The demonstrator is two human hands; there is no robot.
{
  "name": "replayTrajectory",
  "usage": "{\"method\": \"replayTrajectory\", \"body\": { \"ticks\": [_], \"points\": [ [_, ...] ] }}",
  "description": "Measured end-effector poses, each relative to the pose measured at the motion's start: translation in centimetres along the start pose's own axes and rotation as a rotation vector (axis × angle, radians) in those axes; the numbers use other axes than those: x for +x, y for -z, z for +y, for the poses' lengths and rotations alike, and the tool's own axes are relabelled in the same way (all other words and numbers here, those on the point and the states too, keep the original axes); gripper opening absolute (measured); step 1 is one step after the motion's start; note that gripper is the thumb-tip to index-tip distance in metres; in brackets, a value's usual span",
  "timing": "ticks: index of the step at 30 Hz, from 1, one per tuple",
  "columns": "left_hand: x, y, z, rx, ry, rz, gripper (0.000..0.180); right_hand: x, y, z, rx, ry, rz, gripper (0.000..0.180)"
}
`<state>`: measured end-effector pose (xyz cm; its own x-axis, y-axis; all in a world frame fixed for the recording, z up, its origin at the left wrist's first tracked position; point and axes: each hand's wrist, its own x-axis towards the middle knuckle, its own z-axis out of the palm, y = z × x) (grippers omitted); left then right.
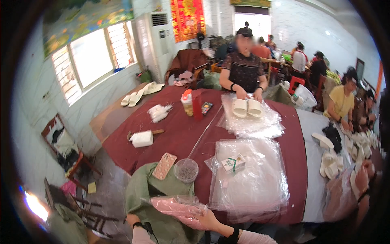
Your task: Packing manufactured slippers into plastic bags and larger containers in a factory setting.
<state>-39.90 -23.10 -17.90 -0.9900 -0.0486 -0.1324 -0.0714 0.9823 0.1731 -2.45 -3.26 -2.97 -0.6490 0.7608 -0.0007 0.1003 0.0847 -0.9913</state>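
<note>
My right hand (208, 220) is closed around a pink slipper (176, 206) wrapped in a clear plastic bag. I hold it low over the near edge of the table, above a green sack (142, 191). My left hand (132, 220) is beside the sack, to the left of the bagged slipper; its fingers are hidden. Just beyond the slipper are a round clear tub (186, 171) of small grey pieces and a phone in a patterned pink case (164, 166). To the right lies a stack of clear plastic bags (260, 183) with a small white-and-green box (233, 163) on it.
Across the maroon-covered table (174, 122), a person (243, 65) handles cream slippers (247, 108) over another pile of bags. A drink bottle (187, 101), a white block (141, 139) and a white bundle (159, 113) stand at left. People work along a grey table (315, 162) at right.
</note>
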Motion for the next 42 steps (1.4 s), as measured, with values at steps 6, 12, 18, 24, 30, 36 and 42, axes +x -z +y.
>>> {"method": "replayTrajectory", "body": {
  "ticks": [6,12,18,24,30,36,42],
  "points": [
    [10.1,3.4,5.9,0.908,-0.635,0.226,0.026,0.6,-3.0,-0.7,-0.109,0.189,0.134,0.033],
    [11.9,8.6,16.0,0.939,-0.773,0.520,0.029,2.0,-4.1,1.5,-0.478,0.513,-0.129,0.036],
    [9.6,10.0,19.1,0.930,-0.814,0.714,0.032,1.6,-5.8,5.6,-1.048,0.834,-0.211,0.044],
    [4.9,9.3,18.1,0.906,-0.808,0.842,0.036,1.1,-3.4,5.2,-0.706,1.002,-0.020,0.056],
    [-0.3,8.0,16.0,0.871,-0.768,0.960,0.040,-0.6,3.0,-1.5,-0.872,0.437,-0.366,0.041],
    [-5.6,6.6,12.8,0.839,-0.710,1.073,0.044,-2.7,11.8,-0.4,-0.998,0.355,0.161,0.044],
    [-12.4,5.2,10.6,0.814,-0.668,1.176,0.048,-7.1,18.5,2.0,-1.082,0.125,0.504,0.047]
  ]
}}
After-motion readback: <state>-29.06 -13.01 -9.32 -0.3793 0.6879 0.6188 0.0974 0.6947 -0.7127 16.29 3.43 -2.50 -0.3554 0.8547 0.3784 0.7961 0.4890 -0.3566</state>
